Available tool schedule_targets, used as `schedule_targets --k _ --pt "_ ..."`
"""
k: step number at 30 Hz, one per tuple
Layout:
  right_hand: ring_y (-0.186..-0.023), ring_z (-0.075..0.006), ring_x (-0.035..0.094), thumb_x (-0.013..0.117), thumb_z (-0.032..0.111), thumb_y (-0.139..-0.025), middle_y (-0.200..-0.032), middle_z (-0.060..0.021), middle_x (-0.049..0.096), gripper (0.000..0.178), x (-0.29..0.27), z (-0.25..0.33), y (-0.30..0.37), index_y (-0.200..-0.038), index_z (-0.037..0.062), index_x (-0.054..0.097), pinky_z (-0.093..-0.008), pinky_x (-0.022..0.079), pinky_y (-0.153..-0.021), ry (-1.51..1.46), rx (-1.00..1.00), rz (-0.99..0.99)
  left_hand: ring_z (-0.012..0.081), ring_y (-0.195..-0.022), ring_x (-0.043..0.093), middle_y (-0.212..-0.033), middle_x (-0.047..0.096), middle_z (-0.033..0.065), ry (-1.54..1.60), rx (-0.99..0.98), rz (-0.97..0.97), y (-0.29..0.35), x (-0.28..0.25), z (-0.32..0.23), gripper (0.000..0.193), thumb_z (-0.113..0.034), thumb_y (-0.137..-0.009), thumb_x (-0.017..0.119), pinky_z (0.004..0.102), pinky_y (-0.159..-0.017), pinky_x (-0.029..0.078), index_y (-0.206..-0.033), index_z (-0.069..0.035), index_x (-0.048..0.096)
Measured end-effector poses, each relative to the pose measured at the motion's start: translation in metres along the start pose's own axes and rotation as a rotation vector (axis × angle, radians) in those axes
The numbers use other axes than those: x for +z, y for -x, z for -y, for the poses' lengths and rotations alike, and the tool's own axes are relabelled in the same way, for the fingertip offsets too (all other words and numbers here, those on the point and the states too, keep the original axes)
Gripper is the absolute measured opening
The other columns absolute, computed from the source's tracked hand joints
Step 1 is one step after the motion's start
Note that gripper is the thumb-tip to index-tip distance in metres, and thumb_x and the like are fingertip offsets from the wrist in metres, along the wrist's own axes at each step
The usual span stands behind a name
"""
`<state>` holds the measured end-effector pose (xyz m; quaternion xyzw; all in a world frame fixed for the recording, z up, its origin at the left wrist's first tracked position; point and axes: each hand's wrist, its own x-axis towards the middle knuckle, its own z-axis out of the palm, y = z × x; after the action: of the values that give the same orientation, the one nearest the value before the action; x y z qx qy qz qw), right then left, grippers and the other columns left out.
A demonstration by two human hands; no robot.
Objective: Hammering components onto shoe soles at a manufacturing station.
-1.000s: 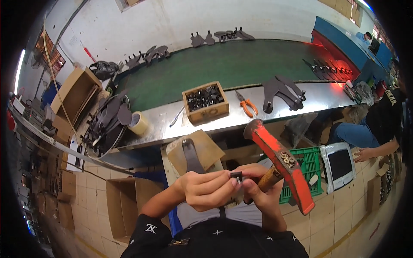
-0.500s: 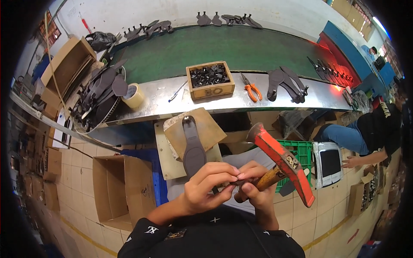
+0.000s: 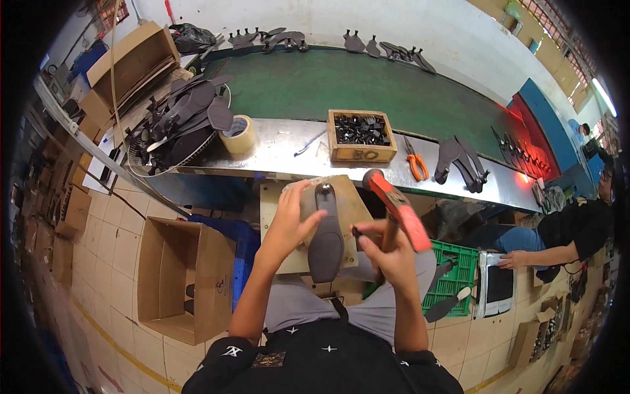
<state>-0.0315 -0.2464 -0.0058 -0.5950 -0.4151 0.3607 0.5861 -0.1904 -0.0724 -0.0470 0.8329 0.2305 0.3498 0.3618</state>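
Observation:
A dark grey shoe insole point(image 3: 326, 246) with a shiny black piece at its far end lies on a tan board point(image 3: 354, 197) in front of me. Just left of the insole, my left hand point(image 3: 282, 226) is open with fingers spread and thumb stretched toward it. To its right, my right hand point(image 3: 396, 266) grips a hammer point(image 3: 403, 213) with a red head and wooden handle. Between that hand's thumb and forefinger is a small black piece point(image 3: 356, 231), too small to name.
Beyond are a wooden box point(image 3: 363, 155) of small black parts, orange-handled pliers point(image 3: 417, 167), more insoles point(image 3: 461, 161), a tape roll point(image 3: 237, 138) and a heaped basket point(image 3: 177, 125). An open carton point(image 3: 167, 282) stands left, a green crate point(image 3: 453, 262) right. A co-worker point(image 3: 564, 230) sits at right.
My hands were together over my lap; they have parted and moved forward to either side of the insole. My left hand has opened. The hammer has moved forward with my right hand.

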Motion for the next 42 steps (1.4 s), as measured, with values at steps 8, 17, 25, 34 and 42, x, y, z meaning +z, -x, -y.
schedule_targets --k 8,17,25,34,42 --pt "-0.065 -0.0122 0.054 0.068 0.008 -0.089 -0.079 -0.0105 0.067 0.024 0.015 -0.049 -0.112 -0.111 -0.002 0.066 -0.0285 0.047 -0.064 0.369 -0.326 -0.023 0.0313 -0.109 0.062 -0.113 0.069 0.0125 -0.054 0.11 0.023 -0.037 0.03 0.065 0.038 -0.024 -0.085 0.073 0.0403 -0.099 0.041 -0.117 -0.005 0.064" --pt "-0.08 -0.0373 0.065 0.064 -0.002 -0.081 -0.09 -0.0216 0.067 0.03 0.022 -0.05 -0.118 -0.111 0.0023 0.065 -0.0366 0.051 -0.073 0.601 -0.382 0.162 0.0315 -0.09 0.066 -0.096 0.071 0.0159 0.022 0.08 -0.058 -0.021 0.022 0.071 0.027 -0.016 -0.08 0.074 0.0402 -0.083 0.048 -0.103 -0.003 0.071" --pt "-0.09 -0.0372 0.067 0.067 0.002 -0.083 -0.104 -0.0198 0.069 0.038 0.02 -0.048 -0.117 -0.12 0.0074 0.065 -0.0371 0.053 -0.076 0.658 -0.437 0.126 0.0198 -0.09 0.07 -0.097 0.073 0.0152 0.161 -0.16 -0.004 -0.026 0.015 0.042 0.027 -0.009 -0.079 0.076 0.0336 -0.077 0.053 -0.103 0.0 0.071" --pt "-0.056 -0.0061 0.05 0.059 0.015 -0.099 -0.073 -0.0022 0.057 0.026 0.023 -0.033 -0.047 -0.12 -0.0014 0.058 -0.0246 0.042 -0.051 0.332 -0.257 -0.08 0.015 -0.086 0.068 -0.097 0.074 0.0139 0.325 -0.034 -0.046 -0.023 0.023 0.066 0.029 -0.008 -0.079 0.076 0.03 -0.079 0.054 -0.106 0.002 0.072" --pt "-0.076 -0.045 0.06 0.054 0.011 -0.1 -0.082 -0.0271 0.06 0.019 0.028 -0.013 -0.039 -0.11 -0.0049 0.053 -0.0457 0.047 -0.064 0.58 -0.308 0.019 0.0122 -0.089 0.067 -0.096 0.074 0.01 0.412 -0.133 -0.005 -0.024 0.025 0.076 0.026 -0.007 -0.079 0.076 0.028 -0.081 0.053 -0.103 0.001 0.074"
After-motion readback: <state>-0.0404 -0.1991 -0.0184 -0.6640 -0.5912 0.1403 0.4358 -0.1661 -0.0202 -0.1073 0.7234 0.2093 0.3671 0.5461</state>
